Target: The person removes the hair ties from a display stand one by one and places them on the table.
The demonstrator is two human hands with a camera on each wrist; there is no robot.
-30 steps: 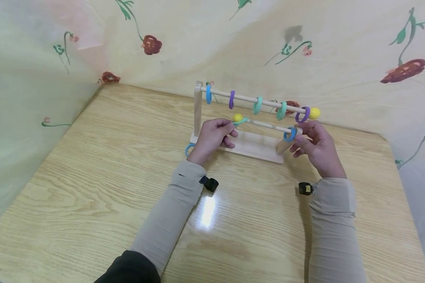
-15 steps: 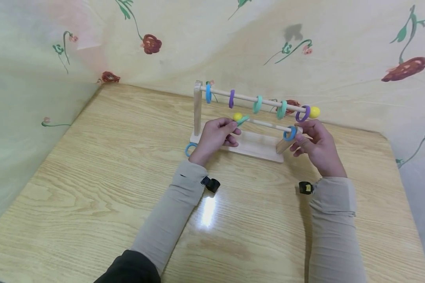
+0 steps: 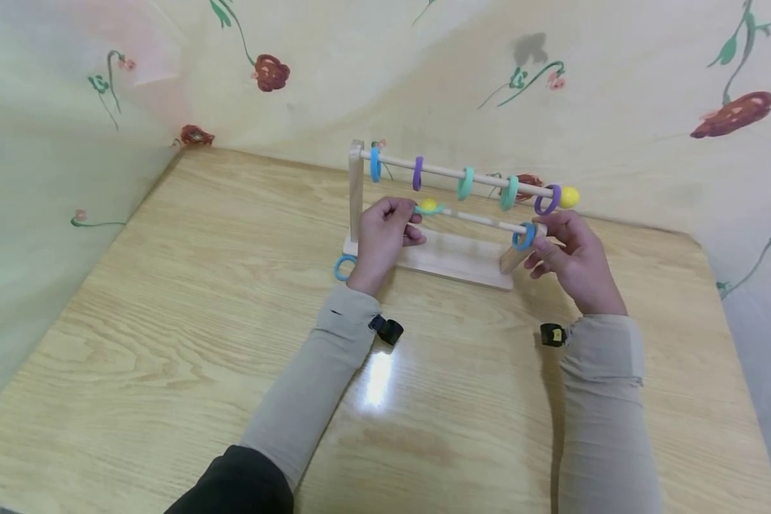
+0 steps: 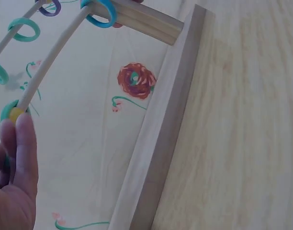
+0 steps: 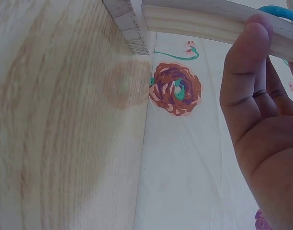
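Observation:
My left hand [image 3: 383, 237] pinches a green ring [image 3: 438, 210] at the yellow ball [image 3: 429, 204] that tips the lower rod [image 3: 482, 219] of a wooden stand. In the left wrist view, this ring overlaps the ball [image 4: 16, 114], with thumb and finger right beside it. A blue ring [image 3: 523, 236] hangs at the other end of that rod. There my right hand [image 3: 577, 260] holds the top of the short post [image 3: 512, 259] between thumb and fingers. The right wrist view shows the thumb against the post [image 5: 199, 20].
The upper rod [image 3: 447, 170] carries several blue, purple and green rings and ends in another yellow ball [image 3: 570, 197]. A loose blue ring [image 3: 344, 268] lies by the left end of the base [image 3: 452, 260]. A flowered cloth [image 3: 334, 86] hangs behind the table [image 3: 167, 321].
The green ring in my left hand has turned and shifted left along the lower rod, from beside the yellow ball to overlapping it. My right hand stays on the post.

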